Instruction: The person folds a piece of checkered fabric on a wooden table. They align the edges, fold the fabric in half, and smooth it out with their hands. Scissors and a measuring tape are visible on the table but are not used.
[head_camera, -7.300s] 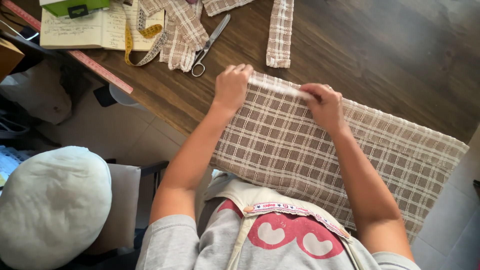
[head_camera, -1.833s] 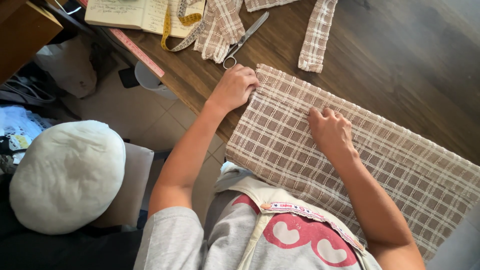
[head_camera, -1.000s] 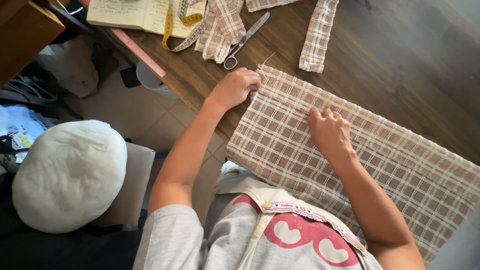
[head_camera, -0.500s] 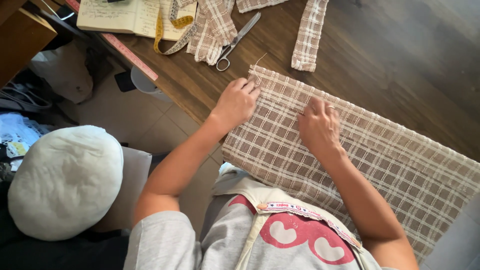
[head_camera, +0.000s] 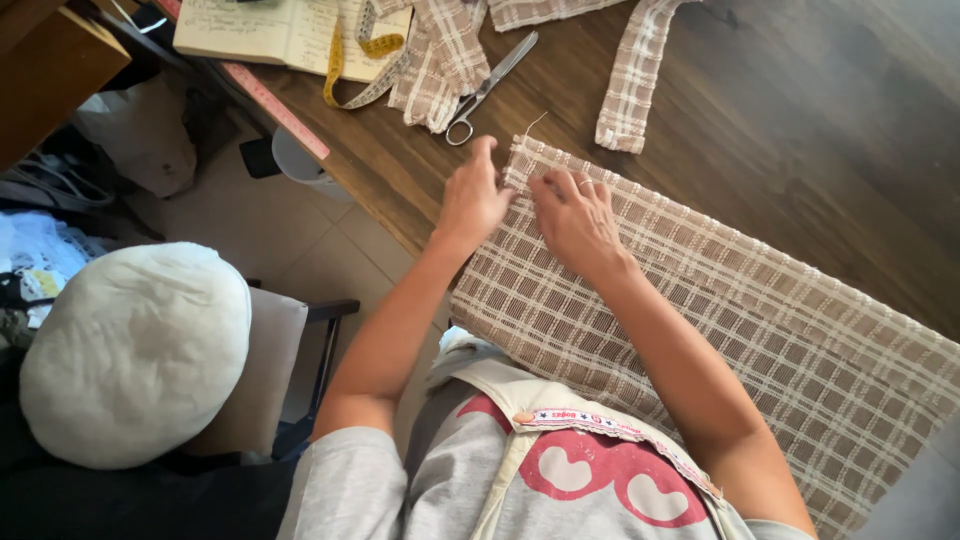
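Note:
A long folded piece of beige plaid fabric (head_camera: 760, 330) lies across the dark wooden table (head_camera: 800, 120). My left hand (head_camera: 472, 198) rests on its left end, near the corner, fingers pressed to the cloth edge. My right hand (head_camera: 578, 220) lies flat on the fabric right beside it, fingers spread and reaching toward the same corner. A loose thread sticks up from that corner.
Scissors (head_camera: 488, 88) lie just beyond the hands, beside plaid scraps (head_camera: 440, 55) and a plaid strip (head_camera: 632, 80). A yellow tape measure (head_camera: 352, 70), an open notebook (head_camera: 270, 25) and a pink ruler (head_camera: 275, 105) sit at the table's edge. A round white cushion (head_camera: 130, 350) lies on a chair at left.
Both hands have slid left along the fabric and come together at its left corner; the right hand moved from mid-cloth to beside the left hand.

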